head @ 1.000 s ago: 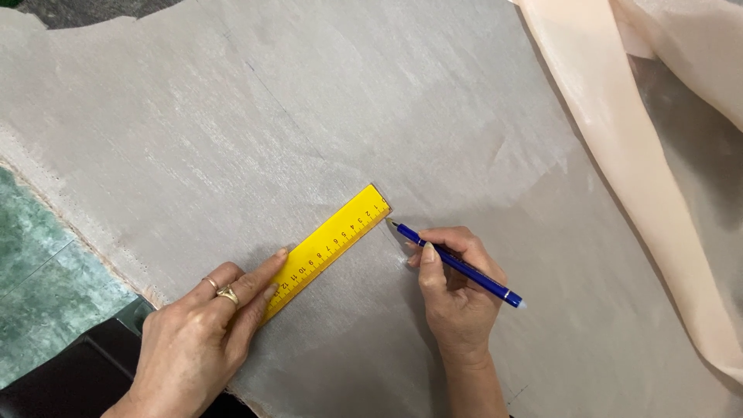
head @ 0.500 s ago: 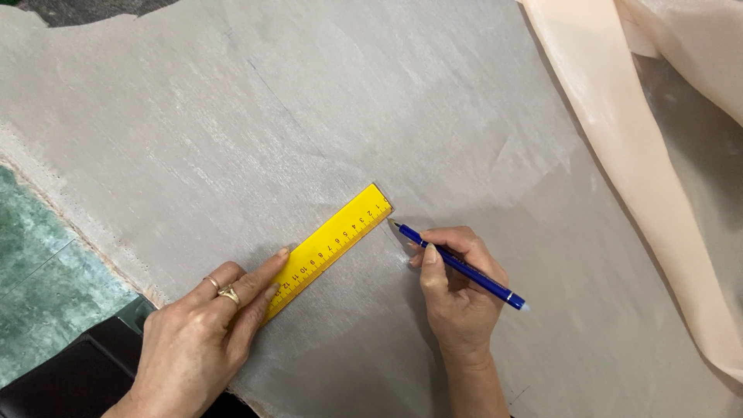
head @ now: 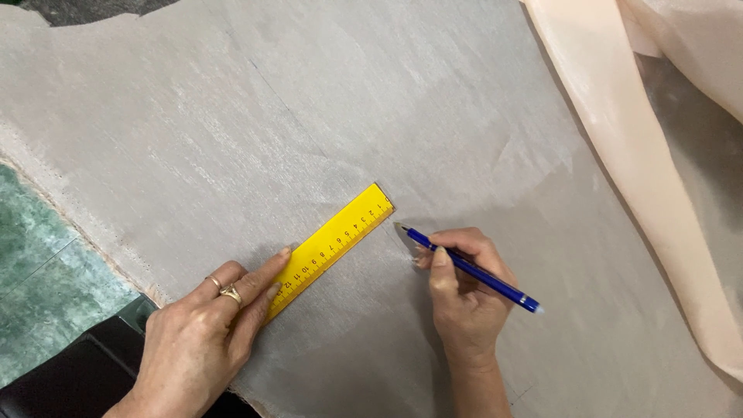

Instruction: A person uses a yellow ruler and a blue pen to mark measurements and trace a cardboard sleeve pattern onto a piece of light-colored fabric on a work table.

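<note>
Head view, one entry per item.

Cloth [head: 325,101]: a large grey sheet is lying flat and covering most of the work surface; its pale raw edge is running down the left side, beside a strip of green floor [head: 39,271].

Ruler [head: 333,248]: a short yellow one is lying on the cloth at a slant, its far end pointing up and to the right, its near end under the person's fingers.

Left hand [head: 197,340]: it is lying spread and flat, rings on two fingers, fingertips pressing down the near end of the ruler. It is pinning, not grasping.

Right hand [head: 464,290]: it is curled closed around a blue pen [head: 464,267] in a writing grip. The tip is sitting on the cloth just beside the far end of the ruler, apart from its edge.

Peach fabric [head: 642,155]: a loose band is trailing along the right, well apart from both hands.

Black object [head: 70,379]: it is showing at the lower left; what it is I cannot tell.

Step in hand, as I judge it: marking off a measure on the cloth. The next stroke is calling for a steady ruler and a tip kept against its end.
</note>
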